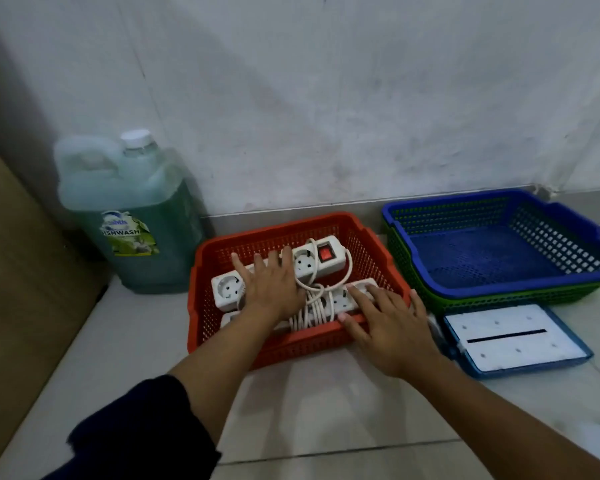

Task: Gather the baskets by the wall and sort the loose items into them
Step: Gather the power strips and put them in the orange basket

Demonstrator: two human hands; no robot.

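White power strips: several lie in the red basket, cords coiled among them; one at 12 o'clock bears a red switch (324,253).
My left hand (269,285): flat, fingers spread, pressing on the white power strips (305,263); gripping nothing.
My right hand (392,329): open, palm down, fingertips on the strip at the basket's 4 o'clock corner, thumb on the near rim.
Red basket (222,327): on the pale floor, by the wall, holding the strips.
Blue basket (499,285): at 3 o'clock of the red one, nested in a green basket (440,303).
Blue tray (520,370): flat, white insert with a dark slot, at 4 o'clock, just beside my right hand.
Green dishwash jug (136,216): upright at 10 o'clock, white cap, against the wall (326,98).
Sleeve (136,431): dark, on my left arm.
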